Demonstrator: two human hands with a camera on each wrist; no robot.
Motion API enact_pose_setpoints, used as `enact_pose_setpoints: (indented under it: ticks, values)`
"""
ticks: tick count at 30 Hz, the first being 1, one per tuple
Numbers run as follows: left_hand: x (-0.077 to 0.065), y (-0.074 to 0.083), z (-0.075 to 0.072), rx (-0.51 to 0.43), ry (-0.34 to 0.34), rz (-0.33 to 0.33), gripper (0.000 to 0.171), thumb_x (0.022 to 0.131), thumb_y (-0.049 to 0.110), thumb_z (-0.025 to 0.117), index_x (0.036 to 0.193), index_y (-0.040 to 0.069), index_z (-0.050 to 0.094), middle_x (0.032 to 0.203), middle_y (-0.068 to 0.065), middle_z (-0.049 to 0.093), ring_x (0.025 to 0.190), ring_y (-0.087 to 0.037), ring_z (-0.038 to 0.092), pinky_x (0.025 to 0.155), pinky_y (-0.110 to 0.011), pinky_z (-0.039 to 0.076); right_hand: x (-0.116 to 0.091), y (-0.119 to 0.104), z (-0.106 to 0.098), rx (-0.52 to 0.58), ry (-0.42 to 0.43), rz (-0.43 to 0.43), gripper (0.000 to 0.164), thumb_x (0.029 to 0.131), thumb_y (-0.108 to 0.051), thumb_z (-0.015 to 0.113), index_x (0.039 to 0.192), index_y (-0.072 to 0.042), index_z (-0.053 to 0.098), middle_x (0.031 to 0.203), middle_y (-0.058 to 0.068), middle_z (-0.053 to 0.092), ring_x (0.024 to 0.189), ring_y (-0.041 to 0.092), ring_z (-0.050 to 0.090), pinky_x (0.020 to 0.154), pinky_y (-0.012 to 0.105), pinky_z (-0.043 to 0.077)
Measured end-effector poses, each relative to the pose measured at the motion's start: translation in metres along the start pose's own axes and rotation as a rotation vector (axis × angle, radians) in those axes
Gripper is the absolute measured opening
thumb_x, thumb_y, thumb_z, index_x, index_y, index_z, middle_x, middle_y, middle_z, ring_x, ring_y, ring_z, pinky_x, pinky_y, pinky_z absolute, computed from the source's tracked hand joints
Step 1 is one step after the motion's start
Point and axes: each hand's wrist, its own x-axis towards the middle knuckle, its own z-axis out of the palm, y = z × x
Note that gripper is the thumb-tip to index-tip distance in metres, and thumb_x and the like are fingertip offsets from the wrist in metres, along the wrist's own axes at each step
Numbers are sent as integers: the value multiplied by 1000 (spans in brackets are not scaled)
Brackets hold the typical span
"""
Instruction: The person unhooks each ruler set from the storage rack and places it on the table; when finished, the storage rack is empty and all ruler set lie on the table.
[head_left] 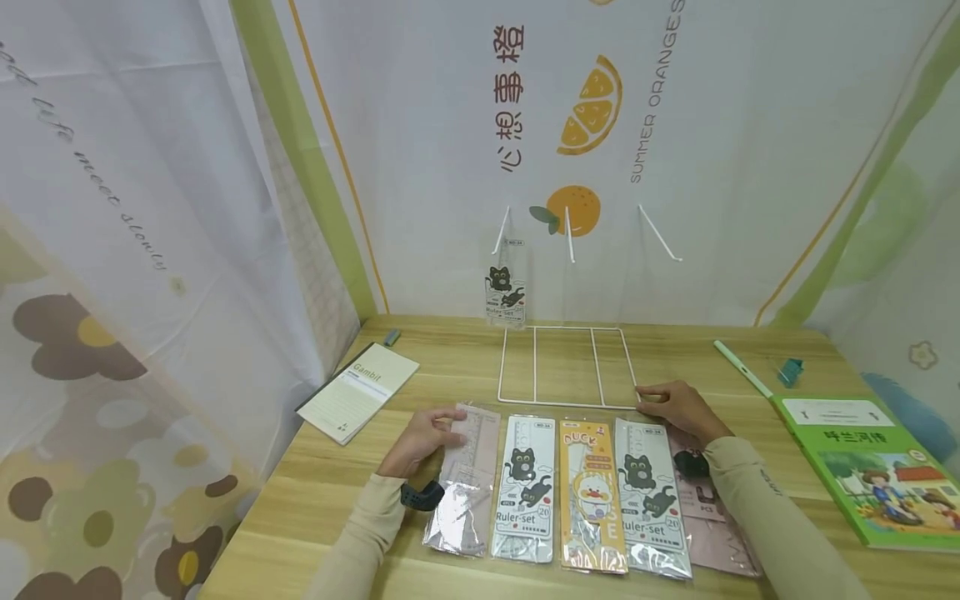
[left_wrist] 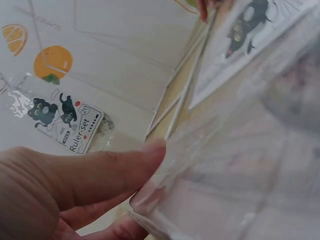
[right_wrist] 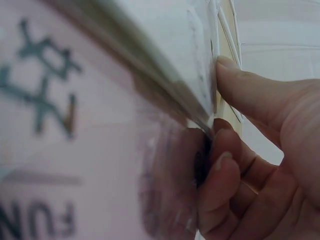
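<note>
In the head view my left hand [head_left: 423,433] is at the upper left edge of a pale pink ruler-set pack [head_left: 471,479]. The left wrist view has its thumb [left_wrist: 115,170] and fingers pinching a corner of the clear film. My right hand [head_left: 682,408] is at the top of a white cat-print ruler-set pack [head_left: 651,500] and a darker pink pack [head_left: 720,546]. Its fingers [right_wrist: 222,185] curl at the packs' edges, the thumb beside the film; I cannot tell which pack they hold. Between the hands lie another white ruler-set pack [head_left: 523,492] and a yellow duck pack [head_left: 592,496].
Behind the packs is a white wire frame [head_left: 558,406] with three prongs; a white ruler-set pack [head_left: 505,287] hangs from the left prong. A notebook [head_left: 360,392] lies at left. At right are a green book [head_left: 877,475], a pale green pen [head_left: 742,367] and a teal clip [head_left: 790,372].
</note>
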Motion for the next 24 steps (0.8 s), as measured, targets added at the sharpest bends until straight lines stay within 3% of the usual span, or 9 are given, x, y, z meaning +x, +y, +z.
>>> enact_pose_setpoints:
  ticks: [6, 10, 15, 19, 24]
  values:
    - [-1, -2, 8, 167, 23, 88, 56, 72, -8, 81, 124, -9, 64, 70, -3, 57, 59, -10, 55, 53, -21, 47, 2, 1, 0, -10, 12, -4, 52, 91, -25, 76, 135, -1, 60, 98, 16, 61, 84, 24, 51, 66, 30, 42]
    - [-2, -1, 13, 304, 49, 121, 59, 72, -1, 85, 126, -6, 64, 71, -5, 54, 60, -12, 51, 54, -23, 44, 2, 1, 0, -15, 11, -5, 52, 91, -25, 76, 135, -1, 60, 100, 17, 62, 84, 25, 50, 67, 30, 42]
    - [-4, 0, 15, 433, 69, 143, 59, 73, 8, 88, 126, -3, 65, 98, -20, 67, 78, -21, 58, 68, -31, 50, 2, 2, 1, -12, 8, 3, 53, 91, -25, 76, 136, -2, 60, 94, 14, 59, 83, 24, 49, 66, 30, 41]
    - [-4, 0, 15, 519, 85, 160, 58, 74, 13, 89, 124, -3, 65, 123, -28, 65, 98, -31, 62, 85, -44, 52, 3, 2, 0, -7, 10, -4, 54, 91, -26, 76, 136, -2, 60, 92, 13, 59, 81, 24, 50, 65, 30, 41]
    - [-5, 1, 16, 546, 81, 159, 57, 75, 13, 88, 124, -3, 65, 125, -29, 64, 103, -33, 61, 89, -48, 51, 2, 3, -1, 5, 0, -19, 54, 91, -27, 76, 135, -1, 60, 101, 18, 64, 83, 24, 52, 66, 30, 44]
